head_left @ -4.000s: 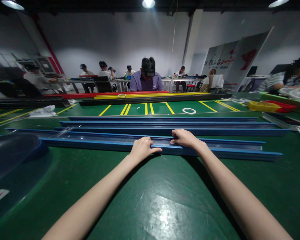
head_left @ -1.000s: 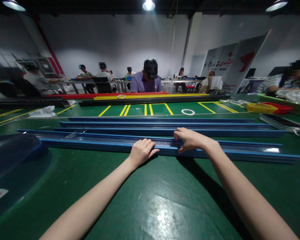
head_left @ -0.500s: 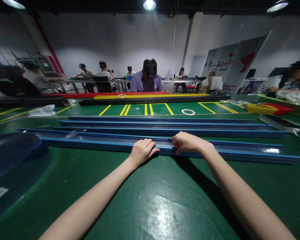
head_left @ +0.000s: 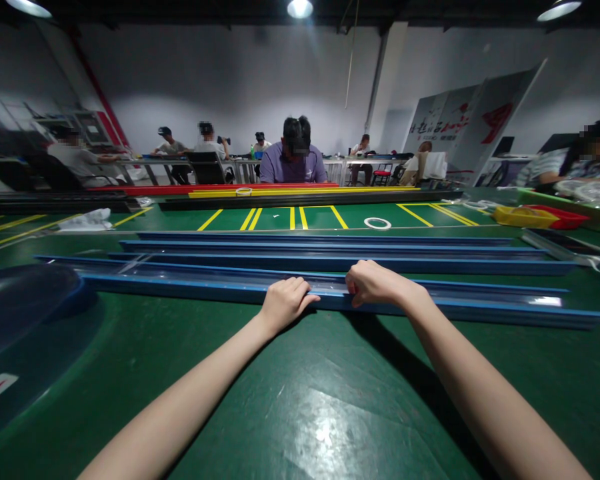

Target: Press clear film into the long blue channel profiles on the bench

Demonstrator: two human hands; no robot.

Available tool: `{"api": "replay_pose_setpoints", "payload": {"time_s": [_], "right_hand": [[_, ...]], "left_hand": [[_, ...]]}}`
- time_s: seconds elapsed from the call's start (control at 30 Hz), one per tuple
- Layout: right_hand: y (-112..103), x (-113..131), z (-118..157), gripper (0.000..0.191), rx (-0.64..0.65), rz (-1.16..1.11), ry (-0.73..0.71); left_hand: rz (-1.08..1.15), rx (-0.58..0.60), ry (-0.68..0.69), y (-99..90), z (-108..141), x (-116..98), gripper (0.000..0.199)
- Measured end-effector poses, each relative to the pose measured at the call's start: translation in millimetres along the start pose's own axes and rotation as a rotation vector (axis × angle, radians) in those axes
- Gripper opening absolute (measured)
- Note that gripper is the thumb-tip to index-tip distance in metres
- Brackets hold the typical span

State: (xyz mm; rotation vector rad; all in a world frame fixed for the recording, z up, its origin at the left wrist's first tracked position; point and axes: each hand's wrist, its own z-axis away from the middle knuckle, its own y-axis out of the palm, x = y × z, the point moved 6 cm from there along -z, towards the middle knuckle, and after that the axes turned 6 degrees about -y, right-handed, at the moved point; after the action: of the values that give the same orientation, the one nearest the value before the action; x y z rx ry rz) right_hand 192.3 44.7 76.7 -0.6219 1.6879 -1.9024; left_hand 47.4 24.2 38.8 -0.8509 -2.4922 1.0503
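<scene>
A long blue channel point(head_left: 180, 285) with raised edges lies across the green table, nearest to me. My left hand point(head_left: 286, 303) grips its front wall near the middle, fingers over the edge and thumb along the outer side. Just to the right, my right hand point(head_left: 373, 283) is bent down over the same channel with its fingers curled at the front wall; the fingertips are partly hidden. More blue channels point(head_left: 430, 265) lie parallel right behind it. Clear film shows inside the near channel towards its left end.
At the left edge sits a round, clear-topped blue object point(head_left: 25, 313). Behind are a white ring point(head_left: 377, 224), yellow strips point(head_left: 300, 194), a black strip point(head_left: 280, 201), a yellow tray point(head_left: 523, 217) and a phone-like device point(head_left: 560, 247) on the right. A person point(head_left: 293, 160) sits opposite.
Both hands stay on the near channel in almost the same place. The right hand's fingers have shifted very slightly. The person opposite has moved their head a little.
</scene>
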Motion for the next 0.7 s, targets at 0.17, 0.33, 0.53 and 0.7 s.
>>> {"api": "replay_pose_setpoints", "payload": {"time_s": [0.17,0.33,0.53,0.7], "right_hand": [[1.1,0.3,-1.0,0.017,0.013,0.044,-0.016],[1.1,-1.5,-1.2,0.020,0.017,0.040,0.005],[6.4,-8.4,-1.7,0.018,0.061,-0.030,0.053],[9.7,-11.4,0.1,0.020,0.096,-0.069,0.113]], "left_hand": [[-0.005,0.040,-0.028,1.8,-1.3,1.4,0.036],[-0.039,0.014,-0.012,1.0,-1.2,0.1,0.037],[-0.097,-0.006,0.003,0.5,-0.4,-1.8,0.037],[-0.125,0.002,0.015,2.2,-0.1,-2.4,0.037]]}}
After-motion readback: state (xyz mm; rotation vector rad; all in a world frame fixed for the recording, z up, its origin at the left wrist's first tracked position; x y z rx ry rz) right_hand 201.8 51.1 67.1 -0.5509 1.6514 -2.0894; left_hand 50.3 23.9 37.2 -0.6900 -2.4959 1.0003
